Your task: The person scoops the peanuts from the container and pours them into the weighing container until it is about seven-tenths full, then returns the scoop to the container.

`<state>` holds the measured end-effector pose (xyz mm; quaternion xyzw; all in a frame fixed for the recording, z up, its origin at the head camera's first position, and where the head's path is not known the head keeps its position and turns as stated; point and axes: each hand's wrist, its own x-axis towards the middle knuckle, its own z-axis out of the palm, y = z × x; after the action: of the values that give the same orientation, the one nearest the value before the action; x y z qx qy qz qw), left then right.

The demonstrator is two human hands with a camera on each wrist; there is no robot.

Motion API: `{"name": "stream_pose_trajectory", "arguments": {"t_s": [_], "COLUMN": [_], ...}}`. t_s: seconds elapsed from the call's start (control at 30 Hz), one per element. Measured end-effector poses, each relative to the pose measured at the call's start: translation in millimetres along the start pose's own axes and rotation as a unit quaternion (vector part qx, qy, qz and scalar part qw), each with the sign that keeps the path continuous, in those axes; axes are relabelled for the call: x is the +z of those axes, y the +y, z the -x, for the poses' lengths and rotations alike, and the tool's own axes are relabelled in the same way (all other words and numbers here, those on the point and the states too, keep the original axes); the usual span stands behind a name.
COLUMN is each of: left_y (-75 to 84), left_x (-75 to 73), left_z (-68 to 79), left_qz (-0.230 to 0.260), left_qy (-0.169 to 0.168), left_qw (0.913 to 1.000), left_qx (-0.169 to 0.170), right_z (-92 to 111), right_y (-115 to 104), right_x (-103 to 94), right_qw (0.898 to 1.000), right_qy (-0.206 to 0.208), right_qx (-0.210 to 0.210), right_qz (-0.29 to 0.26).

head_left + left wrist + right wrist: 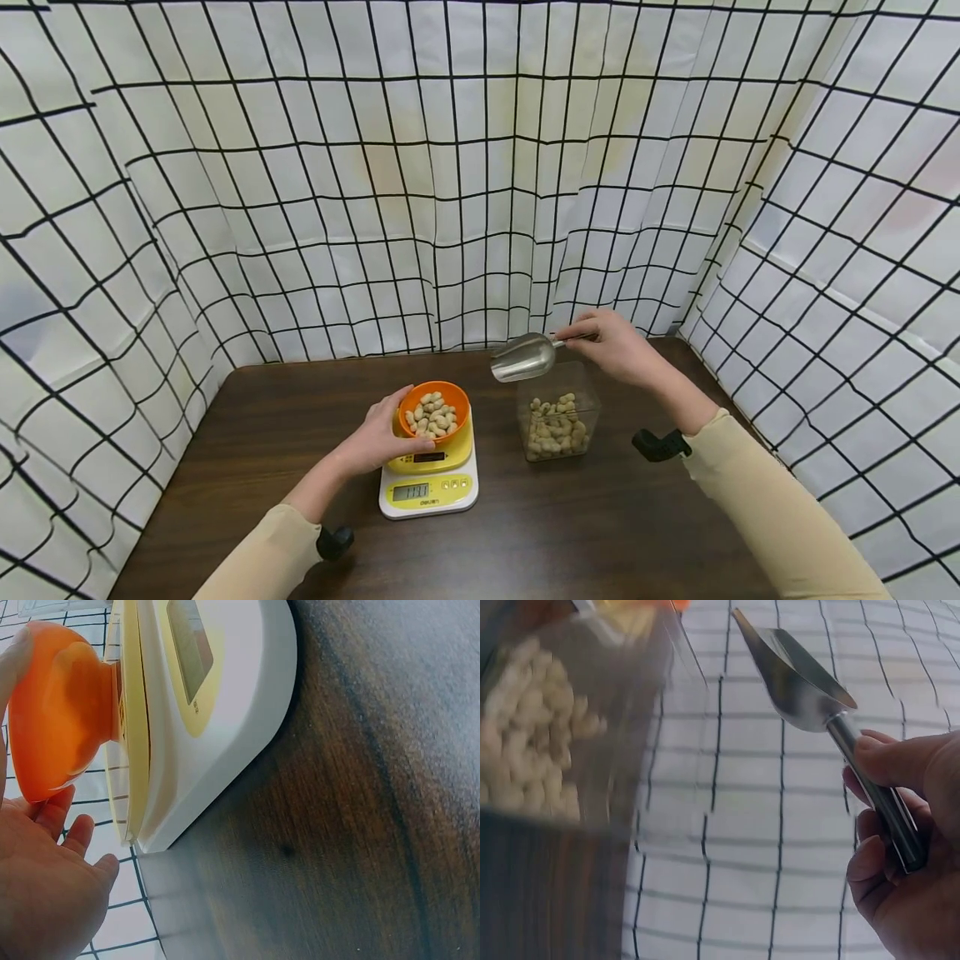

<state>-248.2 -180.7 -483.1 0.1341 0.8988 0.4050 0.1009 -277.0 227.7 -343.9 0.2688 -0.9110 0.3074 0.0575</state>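
Observation:
An orange bowl (432, 386) of unshelled peanuts (435, 417) sits on a yellow-and-white kitchen scale (427, 493), whose display shows digits. My left hand (378, 437) holds the bowl at its side, thumb and fingers spread around it; the left wrist view shows fingertips at the bowl wall (56, 712). My right hand (611, 343) grips the handle of a metal scoop (525, 357), raised beside and over a clear plastic container (528, 392). No peanuts show in the scoop's bowl. More peanuts (529, 735) lie in the bottom of that container.
Everything stands on a dark wooden table (300, 417). White curtain (480, 208) with a black grid closes off the back and both sides. A black wrist mount (660, 446) sticks out from the right sleeve, another (335, 543) from the left.

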Motion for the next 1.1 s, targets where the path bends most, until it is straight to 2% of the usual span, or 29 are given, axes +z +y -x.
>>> {"name": "stream_pose_trajectory", "arguments": {"t_s": [0.17, 0.33, 0.53, 0.8, 1.1], "left_y": [0.1, -0.5, 0.0, -0.5, -2.9], "left_x": [-0.9, -1.6, -1.0, -0.4, -0.9], "left_z": [-0.3, 0.2, 0.4, 1.8, 1.5], "left_qz": [0.001, 0.000, 0.000, 0.006, 0.006], "left_qy": [0.000, 0.002, -0.001, 0.000, 0.001], "left_qw": [1.0000, 1.0000, 1.0000, 0.9999, 0.9999], "left_qx": [-0.004, -0.004, 0.002, -0.010, -0.008], "right_z": [12, 19, 20, 13, 6], "right_y": [13, 20, 31, 41, 44], "right_x": [-20.6, -24.7, -15.5, -0.4, 15.5], "right_qw": [0.999, 0.997, 0.995, 0.992, 0.989], "right_qy": [0.005, -0.011, -0.049, -0.102, -0.136], "right_qx": [-0.005, 0.001, 0.002, -0.005, 0.034], "right_qz": [0.041, 0.080, 0.088, 0.071, 0.051]}}
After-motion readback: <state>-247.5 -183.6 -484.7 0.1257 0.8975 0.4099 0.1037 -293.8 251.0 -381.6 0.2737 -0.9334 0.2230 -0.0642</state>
